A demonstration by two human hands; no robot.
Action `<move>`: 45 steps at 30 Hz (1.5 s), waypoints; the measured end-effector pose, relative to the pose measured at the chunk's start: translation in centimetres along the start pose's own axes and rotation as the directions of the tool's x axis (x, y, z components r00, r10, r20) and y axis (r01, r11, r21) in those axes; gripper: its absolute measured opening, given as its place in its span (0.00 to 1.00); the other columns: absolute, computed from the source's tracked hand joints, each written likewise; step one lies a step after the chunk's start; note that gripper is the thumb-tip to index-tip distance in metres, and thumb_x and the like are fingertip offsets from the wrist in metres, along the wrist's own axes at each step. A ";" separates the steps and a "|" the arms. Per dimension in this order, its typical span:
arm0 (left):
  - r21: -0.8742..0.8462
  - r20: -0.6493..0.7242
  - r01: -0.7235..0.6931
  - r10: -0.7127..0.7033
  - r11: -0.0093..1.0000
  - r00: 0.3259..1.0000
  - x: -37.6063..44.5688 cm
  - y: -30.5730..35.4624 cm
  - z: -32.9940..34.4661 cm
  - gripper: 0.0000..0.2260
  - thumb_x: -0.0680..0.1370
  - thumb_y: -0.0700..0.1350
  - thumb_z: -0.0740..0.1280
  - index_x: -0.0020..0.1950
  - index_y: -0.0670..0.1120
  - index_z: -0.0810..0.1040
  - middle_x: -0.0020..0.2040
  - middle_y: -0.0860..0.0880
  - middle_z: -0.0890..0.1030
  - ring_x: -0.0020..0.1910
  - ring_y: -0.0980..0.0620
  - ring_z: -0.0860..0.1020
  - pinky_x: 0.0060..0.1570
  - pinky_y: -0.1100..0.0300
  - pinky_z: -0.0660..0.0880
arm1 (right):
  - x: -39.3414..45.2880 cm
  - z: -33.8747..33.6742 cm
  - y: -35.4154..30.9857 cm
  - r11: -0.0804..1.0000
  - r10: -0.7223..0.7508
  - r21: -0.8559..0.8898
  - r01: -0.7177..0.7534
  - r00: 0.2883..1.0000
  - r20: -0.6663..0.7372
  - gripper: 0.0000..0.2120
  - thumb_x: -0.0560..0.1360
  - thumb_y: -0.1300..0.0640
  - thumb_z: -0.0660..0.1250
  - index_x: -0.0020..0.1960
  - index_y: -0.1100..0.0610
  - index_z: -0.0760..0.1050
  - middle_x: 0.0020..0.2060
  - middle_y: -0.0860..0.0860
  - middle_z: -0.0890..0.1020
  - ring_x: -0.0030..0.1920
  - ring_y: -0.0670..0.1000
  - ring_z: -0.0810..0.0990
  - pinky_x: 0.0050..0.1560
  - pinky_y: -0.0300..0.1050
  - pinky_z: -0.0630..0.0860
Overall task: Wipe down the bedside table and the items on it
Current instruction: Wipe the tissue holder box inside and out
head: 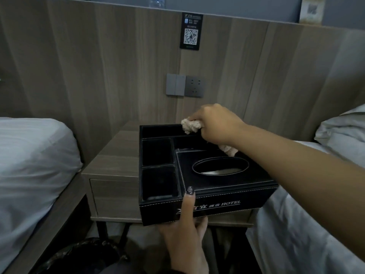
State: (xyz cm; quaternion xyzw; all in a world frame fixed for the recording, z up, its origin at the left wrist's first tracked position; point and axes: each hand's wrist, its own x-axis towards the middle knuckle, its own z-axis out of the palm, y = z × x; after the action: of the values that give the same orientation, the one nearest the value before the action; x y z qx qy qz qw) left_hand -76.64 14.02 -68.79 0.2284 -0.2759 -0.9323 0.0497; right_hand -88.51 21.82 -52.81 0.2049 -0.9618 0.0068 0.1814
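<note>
Head view: right hand (215, 123) presses cloth (190, 126) onto organizer (207, 186) rim

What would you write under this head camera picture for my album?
Left hand holds black organizer while right hand wipes its back rim with cloth.

On the wood wall panel (98, 66), a QR placard (190, 31) hangs above the switch and socket (184, 85); beds flank it.

Organizer (207, 206) matt stitched leather; cloth (190, 125) nubby; table (112, 161) wood-grain.
</note>
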 end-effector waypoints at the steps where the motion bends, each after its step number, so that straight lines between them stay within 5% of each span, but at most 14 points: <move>1: -0.009 -0.003 -0.007 0.007 1.000 1.000 0.1 -0.1 -0.1 0.49 0.47 0.51 0.77 0.68 0.57 0.66 0.59 0.48 0.79 0.55 0.44 0.80 0.39 0.53 0.79 | -0.4 -0.2 1.3 0.998 0.035 -0.046 -0.035 0.999 0.010 0.20 0.71 0.64 0.61 0.58 0.48 0.79 0.52 0.54 0.79 0.52 0.58 0.78 0.42 0.48 0.73; 4: -0.030 -0.009 0.017 -0.018 0.999 1.000 0.2 -0.3 0.0 0.47 0.49 0.49 0.77 0.67 0.53 0.66 0.58 0.47 0.78 0.55 0.44 0.79 0.42 0.50 0.80 | -1.8 -0.5 5.7 0.970 0.190 -0.156 -0.185 0.982 0.018 0.16 0.68 0.61 0.62 0.53 0.51 0.79 0.48 0.56 0.80 0.49 0.61 0.79 0.40 0.46 0.71; 7: -0.031 0.004 0.013 -0.013 0.999 1.000 0.2 -0.7 -0.3 0.44 0.57 0.45 0.76 0.71 0.55 0.63 0.63 0.48 0.73 0.62 0.43 0.74 0.43 0.48 0.81 | -2.7 -0.7 8.2 0.954 0.295 -0.043 -0.296 0.955 -0.024 0.06 0.66 0.59 0.61 0.39 0.54 0.77 0.39 0.58 0.80 0.42 0.62 0.80 0.37 0.47 0.74; 9: 0.032 0.050 -0.005 0.004 0.999 0.999 -0.4 -1.3 0.0 0.44 0.61 0.44 0.76 0.73 0.58 0.60 0.66 0.51 0.68 0.67 0.44 0.69 0.44 0.48 0.82 | -2.8 -0.2 8.5 0.951 0.303 0.085 -0.296 0.949 -0.087 0.11 0.66 0.58 0.60 0.42 0.53 0.81 0.38 0.58 0.81 0.41 0.60 0.80 0.38 0.45 0.74; 13: 0.070 0.095 0.010 -0.017 0.997 0.995 -1.9 -2.3 1.3 0.54 0.56 0.48 0.76 0.75 0.60 0.49 0.76 0.43 0.58 0.67 0.39 0.68 0.62 0.37 0.71 | -3.1 0.8 8.3 0.930 0.300 0.272 -0.247 0.938 -0.176 0.18 0.69 0.66 0.62 0.54 0.54 0.82 0.46 0.54 0.85 0.47 0.53 0.80 0.42 0.35 0.73; 15: 0.080 0.102 0.000 -0.009 0.997 0.995 -2.0 -2.5 1.5 0.52 0.57 0.49 0.76 0.74 0.61 0.50 0.76 0.41 0.58 0.68 0.39 0.68 0.61 0.37 0.72 | -3.3 0.3 8.8 0.868 0.363 0.418 -0.268 0.917 -0.167 0.15 0.71 0.66 0.63 0.52 0.55 0.83 0.43 0.52 0.84 0.45 0.49 0.80 0.39 0.28 0.70; 19: 0.025 0.045 0.013 -0.014 1.000 0.999 -1.4 -2.8 1.4 0.53 0.58 0.49 0.76 0.76 0.58 0.49 0.73 0.41 0.62 0.64 0.42 0.70 0.57 0.37 0.75 | -6.2 -1.0 10.1 0.772 0.422 0.593 -0.227 0.882 -0.212 0.15 0.70 0.65 0.65 0.47 0.48 0.83 0.38 0.43 0.83 0.43 0.42 0.80 0.45 0.35 0.73; 25: 0.040 0.088 -0.014 0.011 0.999 0.996 -0.7 -3.7 1.0 0.54 0.52 0.56 0.77 0.75 0.53 0.56 0.52 0.55 0.71 0.60 0.48 0.74 0.42 0.56 0.80 | -14.3 1.9 9.9 0.923 0.207 0.375 -0.081 0.928 -0.310 0.24 0.62 0.66 0.65 0.56 0.54 0.82 0.50 0.43 0.80 0.54 0.42 0.78 0.57 0.26 0.69; 32: 0.038 -0.003 -0.068 0.068 0.997 0.998 -1.4 -3.8 1.5 0.51 0.56 0.53 0.74 0.75 0.55 0.54 0.51 0.52 0.70 0.60 0.45 0.74 0.55 0.44 0.77 | -21.3 5.0 7.7 0.923 0.129 0.384 0.042 0.904 -0.408 0.21 0.67 0.64 0.60 0.59 0.58 0.79 0.57 0.54 0.80 0.60 0.45 0.78 0.61 0.33 0.72; 36: 0.042 -0.022 -0.058 0.059 0.997 0.998 -1.5 -3.5 1.7 0.45 0.58 0.53 0.74 0.71 0.55 0.56 0.50 0.52 0.69 0.54 0.49 0.75 0.55 0.45 0.77 | -20.2 2.7 6.8 0.938 0.161 0.343 0.055 0.806 -0.569 0.17 0.70 0.62 0.65 0.58 0.56 0.79 0.55 0.50 0.80 0.56 0.47 0.79 0.59 0.33 0.72; 39: 0.038 -0.038 -0.033 0.034 0.999 0.999 -1.6 -3.3 2.1 0.45 0.61 0.52 0.73 0.73 0.53 0.55 0.48 0.53 0.68 0.49 0.52 0.75 0.54 0.46 0.78 | -16.9 1.3 5.5 0.975 0.109 0.213 0.057 0.715 -0.691 0.15 0.70 0.66 0.69 0.57 0.62 0.81 0.55 0.57 0.80 0.55 0.54 0.78 0.59 0.39 0.71; 41: 0.047 -0.046 -0.031 0.033 0.998 0.998 -1.5 -3.2 2.1 0.43 0.61 0.51 0.74 0.72 0.50 0.58 0.47 0.52 0.70 0.48 0.52 0.76 0.53 0.46 0.79 | -14.2 2.1 4.7 0.986 0.067 0.159 0.048 0.760 -0.647 0.16 0.70 0.64 0.66 0.56 0.62 0.81 0.52 0.59 0.80 0.52 0.57 0.77 0.55 0.41 0.72; 45: 0.129 -0.004 0.009 -0.009 0.992 1.000 -1.5 -2.5 1.8 0.47 0.54 0.55 0.75 0.71 0.49 0.63 0.50 0.52 0.72 0.55 0.49 0.77 0.51 0.53 0.79 | -10.9 4.0 3.9 0.991 0.104 0.112 -0.071 0.939 -0.328 0.18 0.65 0.59 0.62 0.52 0.56 0.82 0.45 0.53 0.82 0.44 0.58 0.80 0.39 0.51 0.78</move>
State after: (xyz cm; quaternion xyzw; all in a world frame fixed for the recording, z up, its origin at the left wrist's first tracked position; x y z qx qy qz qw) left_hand -76.02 17.38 -68.23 0.2342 -0.3345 -0.9123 0.0311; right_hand -82.21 29.34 -60.16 0.1666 -0.9239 0.0970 0.3306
